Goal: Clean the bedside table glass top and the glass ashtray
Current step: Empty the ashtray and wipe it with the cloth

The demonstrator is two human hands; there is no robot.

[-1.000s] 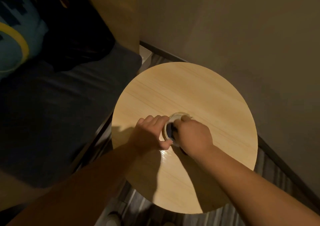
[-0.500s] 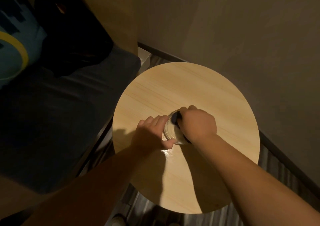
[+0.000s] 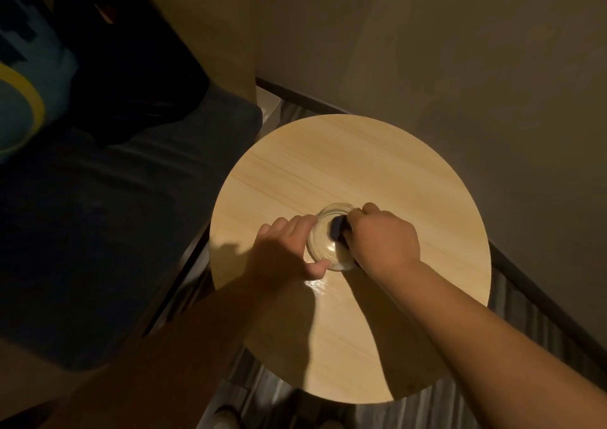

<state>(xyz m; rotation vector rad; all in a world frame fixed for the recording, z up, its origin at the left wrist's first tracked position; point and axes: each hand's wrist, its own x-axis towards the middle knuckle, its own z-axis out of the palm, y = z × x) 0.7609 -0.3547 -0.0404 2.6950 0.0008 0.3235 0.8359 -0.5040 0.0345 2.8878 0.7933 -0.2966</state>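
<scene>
A round bedside table (image 3: pixel 345 166) with a light wood-look glossy top fills the middle of the head view. A clear glass ashtray (image 3: pixel 323 243) stands near its centre. My left hand (image 3: pixel 285 251) grips the ashtray's left rim, thumb on the near edge. My right hand (image 3: pixel 382 240) holds a dark cloth (image 3: pixel 336 228) and presses it inside the ashtray on its right side. Most of the cloth is hidden under my fingers.
A bed with dark bedding (image 3: pixel 98 231) lies close to the table's left edge, with a blue and yellow cushion (image 3: pixel 23 100) at the far left. A beige wall (image 3: pixel 427 51) runs behind and right. Striped flooring (image 3: pixel 525 313) shows around the table.
My right hand with the cloth has shifted from the ashtray's near side round to its far right side. My left hand has kept its hold on the rim.
</scene>
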